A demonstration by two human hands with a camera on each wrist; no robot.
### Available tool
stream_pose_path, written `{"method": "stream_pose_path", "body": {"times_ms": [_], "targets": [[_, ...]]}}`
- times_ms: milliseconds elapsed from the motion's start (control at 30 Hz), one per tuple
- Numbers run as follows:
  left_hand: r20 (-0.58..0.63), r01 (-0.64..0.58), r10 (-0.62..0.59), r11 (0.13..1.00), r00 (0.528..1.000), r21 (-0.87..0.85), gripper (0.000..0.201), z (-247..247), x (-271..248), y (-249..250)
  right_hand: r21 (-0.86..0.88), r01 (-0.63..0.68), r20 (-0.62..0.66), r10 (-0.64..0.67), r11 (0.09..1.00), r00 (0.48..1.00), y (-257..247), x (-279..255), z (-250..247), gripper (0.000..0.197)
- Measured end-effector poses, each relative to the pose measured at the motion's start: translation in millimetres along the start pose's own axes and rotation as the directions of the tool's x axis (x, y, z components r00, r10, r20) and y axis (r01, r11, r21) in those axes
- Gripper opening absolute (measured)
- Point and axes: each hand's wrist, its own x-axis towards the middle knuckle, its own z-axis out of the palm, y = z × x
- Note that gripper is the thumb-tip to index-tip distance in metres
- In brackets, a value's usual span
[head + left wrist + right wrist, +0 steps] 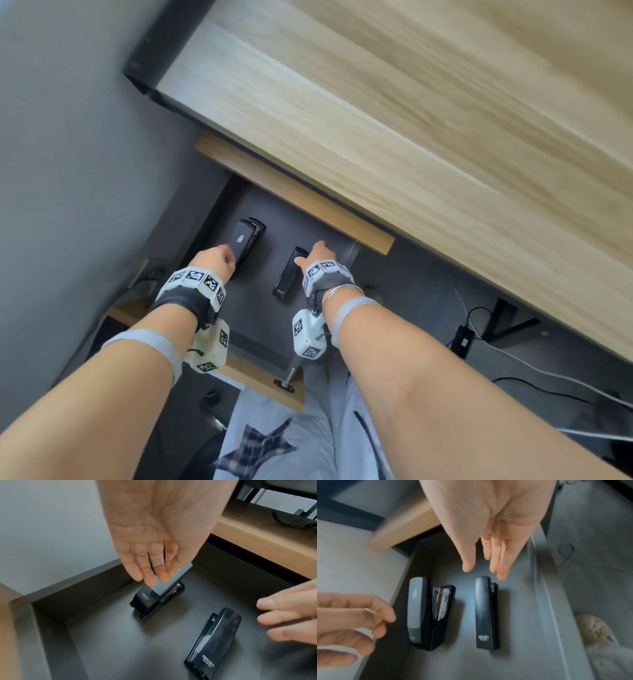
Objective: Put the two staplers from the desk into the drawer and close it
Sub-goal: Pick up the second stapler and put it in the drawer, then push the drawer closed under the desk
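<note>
Two black staplers lie side by side on the dark floor of the open drawer (260, 308). The left stapler (245, 241) (154, 601) (426, 615) lies with its top arm sprung open. My left hand (215, 262) (150, 561) hovers at its near end with fingers relaxed, gripping nothing. The right stapler (287, 277) (217, 639) (485, 615) lies closed and free. My right hand (318, 255) (488, 547) hangs open just above its far end, fingers straight. Whether either hand touches its stapler is unclear.
The light wooden desk top (411, 120) overhangs the back of the drawer. The drawer's wooden front (257, 377) is near my lap (291, 428). A grey wall (68, 137) stands at the left. Cables and a black adapter (462, 339) lie on the floor at the right.
</note>
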Motion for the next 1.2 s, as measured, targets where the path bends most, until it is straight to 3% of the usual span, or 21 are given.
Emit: {"method": "stream_pose_path", "body": {"times_ms": [167,333,433,533,600,733,900,933,1000,1100,1133,1200], "targets": [[-0.037,0.036,-0.037,0.999,0.999,-0.021,0.023,-8,-33,-2,-0.157,0.233,-0.038,-0.242,0.960,0.970,-12,-37,-41,0.033],[-0.051,0.118,-0.120,0.992,0.991,-0.048,0.028,-16,-67,-7,-0.279,0.433,-0.089,-0.472,0.857,0.877,-31,-76,-77,0.025],[-0.025,0.189,-0.191,0.980,0.981,-0.059,0.028,-16,-85,-17,-0.258,0.551,-0.030,-0.576,0.794,0.817,-39,-94,-96,0.021],[0.031,0.259,-0.258,0.966,0.966,-0.015,0.028,-16,-98,-31,-0.175,0.616,-0.178,-0.640,0.768,0.748,-45,-105,-116,0.017],[0.060,0.282,-0.284,0.958,0.957,0.044,0.028,-12,-102,-40,-0.200,0.613,-0.326,-0.642,0.764,0.694,-46,-99,-133,0.018],[0.106,0.309,-0.328,0.937,0.939,0.163,0.030,7,-114,-57,-0.375,0.515,-0.469,-0.636,0.771,0.612,-35,-74,-155,0.024],[0.232,0.277,-0.341,0.923,0.911,0.268,0.078,27,-114,-71,-0.548,0.357,-0.585,-0.652,0.756,0.482,-15,-53,-154,0.042],[0.257,0.268,-0.342,0.921,0.904,0.284,0.081,30,-113,-71,-0.563,0.337,-0.588,-0.652,0.754,0.478,-13,-51,-153,0.046],[0.294,0.252,-0.338,0.923,0.894,0.292,0.067,36,-112,-70,-0.594,0.298,-0.550,-0.647,0.747,0.528,-9,-45,-152,0.051],[0.317,0.265,-0.342,0.928,0.885,0.261,0.013,35,-115,-63,-0.644,0.266,-0.485,-0.652,0.717,0.583,-3,-41,-155,0.053],[0.318,0.289,-0.350,0.931,0.881,0.223,0.008,33,-116,-60,-0.657,0.263,-0.478,-0.660,0.706,0.579,-2,-41,-157,0.054],[0.279,0.318,-0.353,0.934,0.893,0.161,0.017,29,-121,-54,-0.669,0.261,-0.479,-0.672,0.696,0.565,-2,-40,-158,0.054]]}}
